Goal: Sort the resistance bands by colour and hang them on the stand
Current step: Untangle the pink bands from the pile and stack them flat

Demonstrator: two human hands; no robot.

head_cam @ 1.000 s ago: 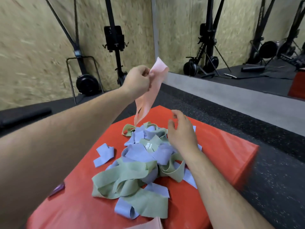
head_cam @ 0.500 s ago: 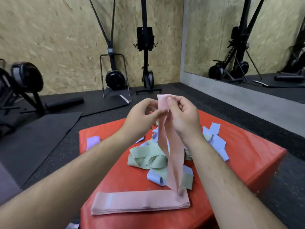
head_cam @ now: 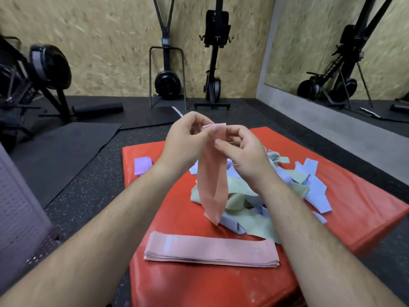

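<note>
A pink resistance band [head_cam: 212, 182] hangs as a loop above the red mat [head_cam: 177, 282]. My left hand [head_cam: 186, 142] pinches its top edge from the left. My right hand [head_cam: 243, 151] pinches the same top edge from the right, fingers curled. Below the band, a tangled pile of green and blue-lilac bands [head_cam: 276, 191] lies on the mat. A neat stack of flat pink bands [head_cam: 210, 250] lies at the mat's near edge. One lilac band [head_cam: 142, 165] lies alone at the mat's far left corner. No stand is recognisable in view.
A grey perforated panel [head_cam: 20, 218] stands at the near left. Black floor mats [head_cam: 62, 149] and a foam roller [head_cam: 97, 107] lie to the left. Gym machines [head_cam: 213, 63] stand by the chipboard wall; a mirror [head_cam: 345, 52] is at the right.
The view swung left and down. My left hand lowered the pink band from high above the pile, my right hand rose to take its top edge, and both now hold it.
</note>
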